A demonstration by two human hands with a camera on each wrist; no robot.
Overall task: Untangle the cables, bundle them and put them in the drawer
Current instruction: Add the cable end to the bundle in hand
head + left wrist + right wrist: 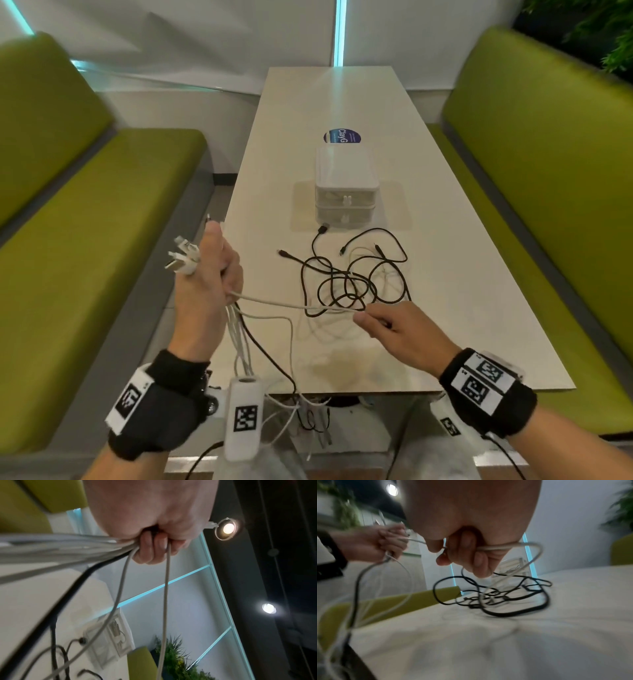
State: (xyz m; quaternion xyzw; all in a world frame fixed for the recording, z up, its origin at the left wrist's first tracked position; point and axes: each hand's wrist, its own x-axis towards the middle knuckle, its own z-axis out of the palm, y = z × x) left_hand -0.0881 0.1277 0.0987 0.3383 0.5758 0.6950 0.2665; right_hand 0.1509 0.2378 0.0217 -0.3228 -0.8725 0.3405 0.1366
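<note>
My left hand (212, 270) is raised over the table's left edge and grips a bunch of white cables (72, 545) plus one black one; their white plugs (181, 257) stick out above the fist. One white cable (274, 303) runs taut from that fist to my right hand (380, 323), which pinches it low over the table. A tangle of black cables (346, 277) mixed with thin white ones lies on the table (445, 274) just beyond the right hand. The small clear two-drawer unit (346, 186) stands behind the tangle, drawers closed, cables visible inside.
Green benches (85, 240) flank the table on both sides. Loose cable ends hang off the near table edge (308, 411) toward the floor. A round blue sticker (342, 137) lies behind the drawer unit. Bare table surface stretches to the right of the tangle.
</note>
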